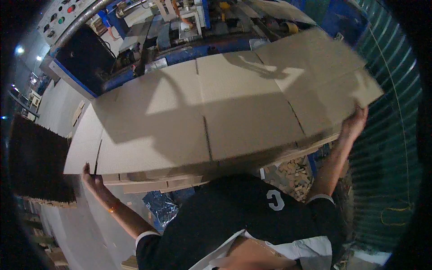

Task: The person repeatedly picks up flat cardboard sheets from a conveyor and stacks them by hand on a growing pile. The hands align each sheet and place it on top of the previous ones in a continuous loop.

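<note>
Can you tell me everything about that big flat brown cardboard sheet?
The big flat brown cardboard sheet is long and wide, with straight dark slits running in from its long edges and faint fold lines between them. It looks like corrugated board, unfolded, with dark shadows across it. It lies spread out in front of the person, its far side by the blue metal machine. The left hand and right hand hold its near edge, and more cardboard shows beneath.

Off to the right I can see a green corrugated wall [378, 144] with a yellow cord [396, 209] before it. My feed also shows crumpled dark plastic [160, 208], scattered cardboard scraps [294, 177], grey floor [92, 229] and, far left, bright lamps [19, 50].
</note>
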The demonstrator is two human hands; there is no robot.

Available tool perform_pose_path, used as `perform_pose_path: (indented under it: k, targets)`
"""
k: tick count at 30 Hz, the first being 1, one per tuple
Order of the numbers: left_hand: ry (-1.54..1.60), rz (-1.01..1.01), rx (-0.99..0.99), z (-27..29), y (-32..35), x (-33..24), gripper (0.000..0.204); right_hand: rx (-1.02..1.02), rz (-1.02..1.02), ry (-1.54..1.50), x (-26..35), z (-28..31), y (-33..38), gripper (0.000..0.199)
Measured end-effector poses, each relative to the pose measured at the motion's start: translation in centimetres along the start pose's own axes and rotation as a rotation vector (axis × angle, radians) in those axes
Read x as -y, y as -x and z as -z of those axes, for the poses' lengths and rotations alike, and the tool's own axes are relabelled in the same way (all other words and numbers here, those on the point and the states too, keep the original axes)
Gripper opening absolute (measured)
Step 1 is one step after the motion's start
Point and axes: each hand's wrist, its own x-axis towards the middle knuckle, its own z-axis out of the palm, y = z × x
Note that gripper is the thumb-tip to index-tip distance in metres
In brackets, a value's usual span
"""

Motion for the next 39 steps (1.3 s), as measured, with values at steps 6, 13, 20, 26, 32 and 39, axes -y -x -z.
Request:
perform_pose_path:
  k: [6, 13, 20, 26, 32, 39]
  targets:
    - [-0.254, -0.247, 0.099, -1.6, 13.4, -1.5, 0.032, 0.379, 0.536, 0.81, 6.9, -0.5, 12.3, 0.038]
    - [-0.587, -0.461, 0.723, -8.1, 21.9, -2.2, 0.045, 1.511, 0.902, 0.663, 1.7, -6.2, 18.7, 0.031]
    - [-1.317, -0.957, 1.066, -10.6, 21.7, 0.3, 0.043, 1.72, 0.845, 0.677, -3.9, -7.7, 22.8, 0.039]
    - [-1.287, -0.988, 1.078, -10.4, 19.7, 0.0, 0.041, 1.742, 0.785, 0.871, -4.6, -6.6, 18.9, 0.054]
    - [-1.448, -0.797, 1.159, -9.8, 18.3, -1.2, 0.06, 1.293, 0.524, 1.158, -9.2, -3.1, 11.5, 0.054]
    - [-0.856, -0.078, 0.867, -11.3, 7.1, 3.2, 0.059, 0.669, -0.517, 0.981, -12.8, -9.8, 3.1, 0.042]
